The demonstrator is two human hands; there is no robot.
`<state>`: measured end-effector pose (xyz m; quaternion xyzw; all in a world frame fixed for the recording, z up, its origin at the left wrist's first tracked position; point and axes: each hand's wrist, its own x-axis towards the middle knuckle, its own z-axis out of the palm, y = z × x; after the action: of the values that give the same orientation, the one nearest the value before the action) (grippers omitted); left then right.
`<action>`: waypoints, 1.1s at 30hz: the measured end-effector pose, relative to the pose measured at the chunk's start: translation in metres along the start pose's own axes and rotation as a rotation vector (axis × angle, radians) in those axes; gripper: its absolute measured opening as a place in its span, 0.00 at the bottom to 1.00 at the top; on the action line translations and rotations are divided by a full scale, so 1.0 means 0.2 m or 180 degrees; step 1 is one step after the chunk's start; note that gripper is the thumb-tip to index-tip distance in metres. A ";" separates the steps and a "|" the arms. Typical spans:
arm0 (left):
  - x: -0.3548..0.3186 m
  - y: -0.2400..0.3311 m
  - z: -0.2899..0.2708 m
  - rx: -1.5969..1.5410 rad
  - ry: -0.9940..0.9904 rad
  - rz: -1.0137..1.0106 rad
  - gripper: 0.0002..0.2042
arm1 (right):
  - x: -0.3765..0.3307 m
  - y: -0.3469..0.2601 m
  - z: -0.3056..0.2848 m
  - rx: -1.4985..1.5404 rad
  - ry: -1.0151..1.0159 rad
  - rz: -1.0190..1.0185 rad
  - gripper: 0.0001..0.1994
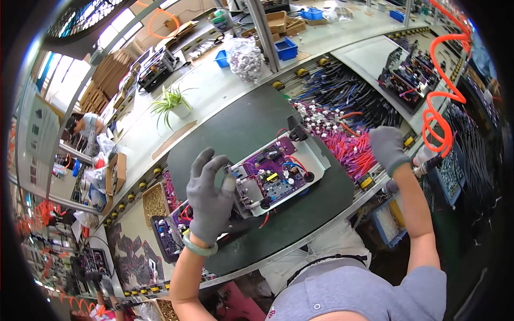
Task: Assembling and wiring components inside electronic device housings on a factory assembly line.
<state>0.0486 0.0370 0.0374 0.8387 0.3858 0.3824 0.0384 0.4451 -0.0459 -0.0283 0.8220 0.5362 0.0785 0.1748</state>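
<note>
A silver metal casing with a purple circuit board in it lies tilted on the dark green mat before me. My left hand, in a grey glove, is raised at the casing's left end with its fingers apart and curved, holding nothing. My right hand, gloved the same way, is off to the right at the edge of a heap of red and pink wires. Its fingers point down and are mostly hidden, so whether a wire is in them does not show.
Black and blue cables lie beyond the red ones. Another open unit stands far right, near a coiled orange hose. Left of the mat are a purple board and a tray of small brass-coloured parts. A potted plant stands behind.
</note>
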 end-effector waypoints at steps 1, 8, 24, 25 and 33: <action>0.03 0.02 0.02 -0.0223 0.0004 0.0019 0.14 | -0.05 0.05 -0.08 0.0310 0.0517 0.0059 0.06; 0.23 0.32 0.25 -0.2339 -0.1225 -0.0752 0.15 | -0.17 -0.25 -0.50 0.5648 -0.0465 -0.1674 0.10; 0.14 0.04 0.31 -0.1174 -0.0764 -0.1150 0.13 | 0.07 -0.53 -0.47 0.5272 -0.0034 -0.2294 0.04; 0.15 0.05 0.31 -0.1064 -0.1006 -0.1019 0.13 | 0.05 -0.55 -0.46 0.4999 0.0068 -0.2488 0.04; 0.18 0.03 0.28 -0.0461 -0.2270 -0.0730 0.13 | 0.10 -0.57 -0.47 0.3157 0.0938 -0.3498 0.06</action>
<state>0.1060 0.0705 0.0224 0.8656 0.4115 0.0861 0.2720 0.3266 0.0323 0.0145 0.3996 0.8593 -0.1615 -0.2753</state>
